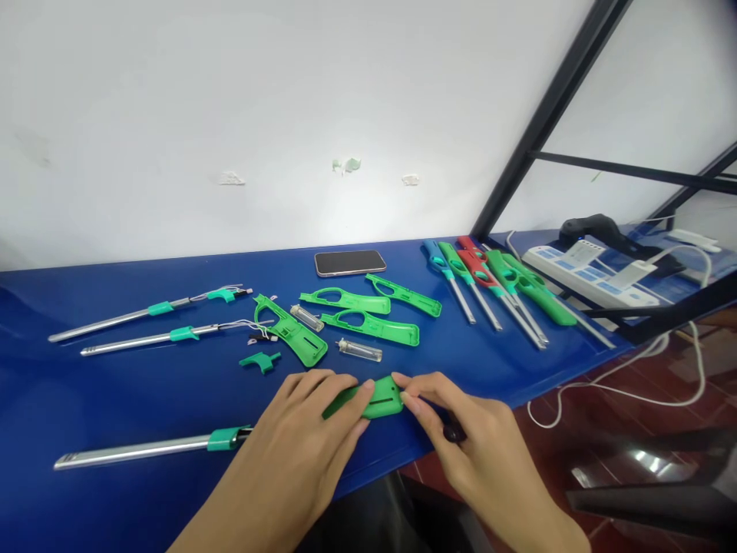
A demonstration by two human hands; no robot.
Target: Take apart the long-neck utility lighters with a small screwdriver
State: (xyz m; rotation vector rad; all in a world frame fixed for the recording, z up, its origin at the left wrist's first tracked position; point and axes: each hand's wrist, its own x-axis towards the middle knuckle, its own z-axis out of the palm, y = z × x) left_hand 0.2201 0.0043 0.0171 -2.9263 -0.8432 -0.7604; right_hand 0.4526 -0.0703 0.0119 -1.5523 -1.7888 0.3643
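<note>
My left hand is closed around a green lighter handle, which has a dark slot and a small hole near its end. My right hand pinches at that end with thumb and forefinger. Below its fingers shows a dark rounded piece, too hidden to name. Beyond my hands lie green handle shells, two clear fuel tanks and a teal trigger. Left of my left wrist rests a metal lighter barrel with a teal collar; its right end is hidden behind my arm.
Two more barrels with wires lie at the left. A phone is near the wall. Assembled lighters in several colours sit at the right, beside a black metal frame and a white power strip. The blue table's front edge runs below my hands.
</note>
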